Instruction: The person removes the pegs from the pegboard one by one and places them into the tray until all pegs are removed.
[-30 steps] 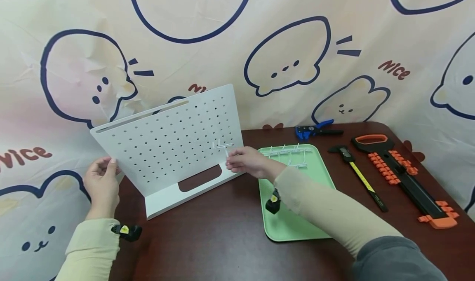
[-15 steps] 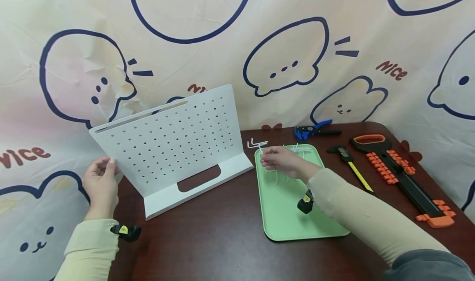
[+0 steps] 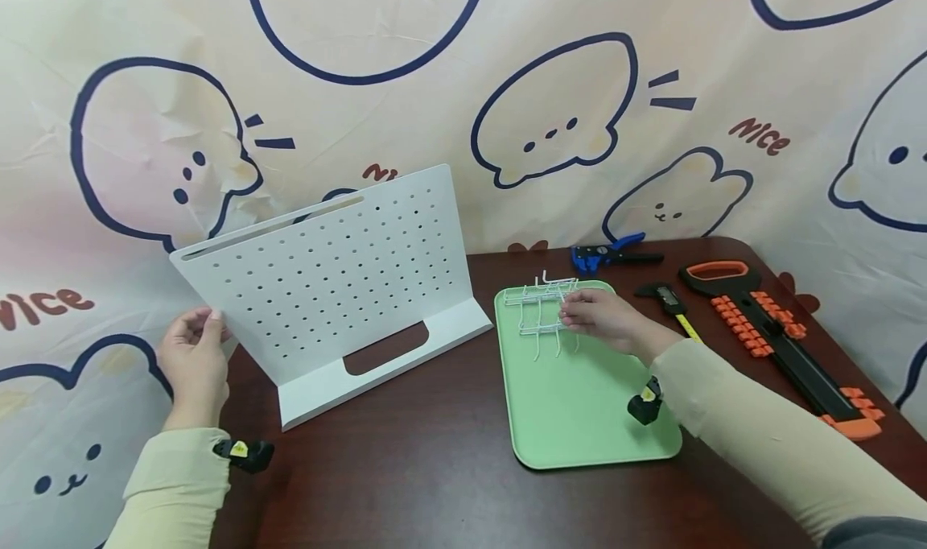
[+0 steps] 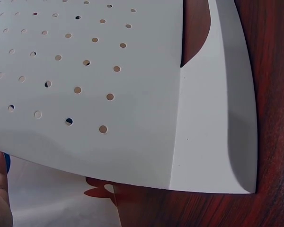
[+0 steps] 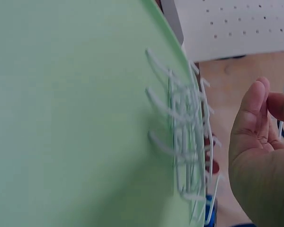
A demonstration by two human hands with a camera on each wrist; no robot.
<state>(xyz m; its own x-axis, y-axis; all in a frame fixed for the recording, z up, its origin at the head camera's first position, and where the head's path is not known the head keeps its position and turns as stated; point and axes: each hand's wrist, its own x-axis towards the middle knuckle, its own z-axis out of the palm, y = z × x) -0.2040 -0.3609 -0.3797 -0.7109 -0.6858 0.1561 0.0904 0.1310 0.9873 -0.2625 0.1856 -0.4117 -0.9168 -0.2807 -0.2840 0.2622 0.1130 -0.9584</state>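
A white pegboard stand (image 3: 405,251) leans back on the table, its left edge pinched between the thumb and fingers of my left hand (image 3: 194,364). In the left wrist view the board (image 4: 146,85) covers most of that hand. Over the far end of a green tray (image 3: 572,412), my right hand (image 3: 604,317) pinches a white wire hook (image 3: 556,278). Below and beside it, several white wire hooks (image 3: 532,330) lie on the tray. They form a tangled cluster (image 5: 189,137) in the right wrist view, where only a bit of the held wire shows past the fingers.
Behind the tray lie blue-and-black pliers (image 3: 611,255). A digital caliper (image 3: 668,298) and an orange-and-black tool rack (image 3: 789,356) are to the right on the brown table (image 3: 391,476). A patterned cloth (image 3: 405,122) hangs behind.
My right hand has moved right, from in front of the pegboard to over the tray's far end, carrying the wire hook. My left hand has kept its place on the board.
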